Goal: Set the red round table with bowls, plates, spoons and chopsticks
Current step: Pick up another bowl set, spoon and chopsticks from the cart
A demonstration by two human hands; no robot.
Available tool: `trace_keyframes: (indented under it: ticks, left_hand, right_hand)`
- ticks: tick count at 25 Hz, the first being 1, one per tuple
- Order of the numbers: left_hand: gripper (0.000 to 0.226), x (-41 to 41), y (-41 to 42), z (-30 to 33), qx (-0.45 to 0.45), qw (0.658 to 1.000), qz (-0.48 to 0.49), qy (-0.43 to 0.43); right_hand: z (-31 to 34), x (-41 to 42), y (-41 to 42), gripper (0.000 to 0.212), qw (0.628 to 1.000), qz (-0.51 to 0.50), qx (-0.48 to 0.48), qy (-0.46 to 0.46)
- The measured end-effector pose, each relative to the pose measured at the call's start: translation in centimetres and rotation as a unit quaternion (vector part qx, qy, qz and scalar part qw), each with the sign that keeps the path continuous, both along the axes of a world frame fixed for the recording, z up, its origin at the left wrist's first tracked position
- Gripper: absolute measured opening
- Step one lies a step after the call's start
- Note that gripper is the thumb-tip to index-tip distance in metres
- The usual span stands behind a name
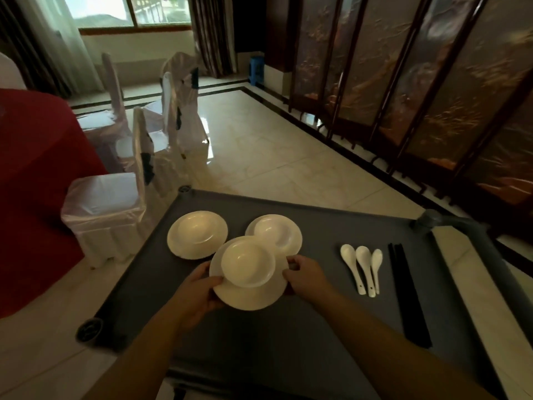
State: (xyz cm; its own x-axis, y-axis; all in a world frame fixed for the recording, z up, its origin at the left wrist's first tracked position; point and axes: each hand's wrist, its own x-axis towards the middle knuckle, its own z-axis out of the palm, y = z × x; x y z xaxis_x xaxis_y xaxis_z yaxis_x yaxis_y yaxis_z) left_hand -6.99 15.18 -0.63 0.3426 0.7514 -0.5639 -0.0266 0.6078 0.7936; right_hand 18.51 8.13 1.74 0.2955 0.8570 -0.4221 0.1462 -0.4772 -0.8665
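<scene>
Left hand (199, 293) and right hand (305, 274): fingers clamped on opposite rims of a white round ceramic plate (248, 295) carrying a white bowl (248, 262), above the grey cloth-covered bench (317, 313). Three white ceramic spoons (362, 267) and black chopsticks (406, 293) lie right.

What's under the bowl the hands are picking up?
A white plate sits under the bowl; the left hand and right hand grip its edges. Its rim overlaps the far right plate. The grey cart top beneath is partly hidden.
</scene>
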Motion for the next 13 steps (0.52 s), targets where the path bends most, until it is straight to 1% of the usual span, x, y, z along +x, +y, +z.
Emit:
trace_keyframes:
  ticks: [4,7,9,11,13]
  left_hand:
    - [0.056,4.0,-0.8,0.0,-0.03,0.999,-0.01,-0.044]
    - [0.058,6.4,-1.6,0.2,-0.047,0.997,-0.018,-0.063]
    - [0.057,7.8,-2.2,0.3,-0.051,0.996,-0.022,-0.067]
    - [0.055,8.9,-2.6,0.4,-0.052,0.996,-0.021,-0.07]
    - [0.053,9.9,-3.0,0.5,-0.047,0.996,-0.023,-0.072]
  right_hand:
    - [0.9,3.9,-1.9,0.023,0.999,-0.027,0.026,0.0]
    - [1.3,6.3,-3.1,0.01,0.998,-0.041,0.039,0.0]
    - [1.1,8.3,-3.6,0.014,0.997,-0.067,0.031,-0.017]
    - [0.5,10.8,-4.0,0.017,0.993,-0.099,0.005,-0.065]
    - [-0.5,14.0,-4.4,0.018,0.981,-0.115,-0.039,-0.152]
